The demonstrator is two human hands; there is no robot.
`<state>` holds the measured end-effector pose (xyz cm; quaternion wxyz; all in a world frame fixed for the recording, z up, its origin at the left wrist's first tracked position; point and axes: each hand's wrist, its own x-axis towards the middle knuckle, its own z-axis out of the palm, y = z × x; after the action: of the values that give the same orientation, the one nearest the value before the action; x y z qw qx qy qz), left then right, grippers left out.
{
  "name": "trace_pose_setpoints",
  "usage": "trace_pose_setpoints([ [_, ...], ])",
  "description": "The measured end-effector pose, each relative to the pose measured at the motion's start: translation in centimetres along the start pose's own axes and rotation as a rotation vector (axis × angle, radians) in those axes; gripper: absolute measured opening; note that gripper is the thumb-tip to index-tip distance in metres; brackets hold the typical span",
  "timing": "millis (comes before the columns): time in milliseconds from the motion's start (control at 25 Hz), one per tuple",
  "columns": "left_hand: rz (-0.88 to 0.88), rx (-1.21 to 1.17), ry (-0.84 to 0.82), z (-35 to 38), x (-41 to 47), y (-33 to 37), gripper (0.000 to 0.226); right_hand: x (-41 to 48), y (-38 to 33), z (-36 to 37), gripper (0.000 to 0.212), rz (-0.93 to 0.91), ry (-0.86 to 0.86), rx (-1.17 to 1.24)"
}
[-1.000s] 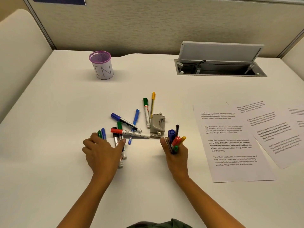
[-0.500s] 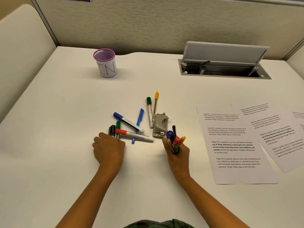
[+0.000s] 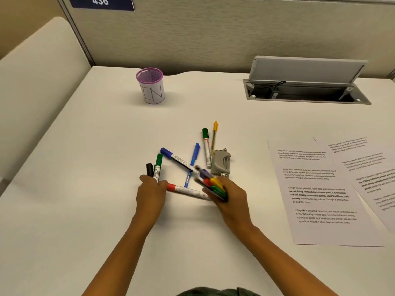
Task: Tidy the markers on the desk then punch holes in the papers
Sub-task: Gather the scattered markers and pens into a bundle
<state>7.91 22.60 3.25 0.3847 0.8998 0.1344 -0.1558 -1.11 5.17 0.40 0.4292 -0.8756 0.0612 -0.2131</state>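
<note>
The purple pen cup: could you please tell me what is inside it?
Nothing sticks out of the purple pen cup; only inner mesh shows. Its near wall hides the bottom.

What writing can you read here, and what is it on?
"436": blue sign on the partition.
"IN": purple-rimmed cup.
"Village life is a peaceful, close-knit": nearest sheet; other sheets blurred.
Labels on the markers: too small to read.

— What does the person wear?
— A dark olive-green cloth garment (image 3: 215, 292), only its edge seen at the bottom of the frame.
— And the arms?
— Bare from frame edge to left hand (image 3: 150, 192) and right hand (image 3: 232, 198).
</note>
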Motion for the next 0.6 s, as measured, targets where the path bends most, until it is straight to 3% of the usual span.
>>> trace_pose_setpoints([
  [160,-0.045,-0.252,-0.051,-0.3,0.0,-0.8,0.011,0.9,-1.3,1.6,0.04,-0.241,-0.248,-0.325],
  [240,-0.014,-0.266,-0.061,-0.6,0.0,-0.9,0.014,1.2,-1.7,1.9,0.04,-0.261,-0.335,-0.393],
  [440,-0.047,-0.307,-0.045,-0.8,0.2,-1.2,0.012,1.8,-1.9,1.8,0.039,-0.169,-0.446,-0.456],
  [600,-0.021,-0.503,-0.076,-0.1,-0.5,-0.8,0.024,2.3,-2.6,1.3,0.038,0.076,-0.473,-0.36],
])
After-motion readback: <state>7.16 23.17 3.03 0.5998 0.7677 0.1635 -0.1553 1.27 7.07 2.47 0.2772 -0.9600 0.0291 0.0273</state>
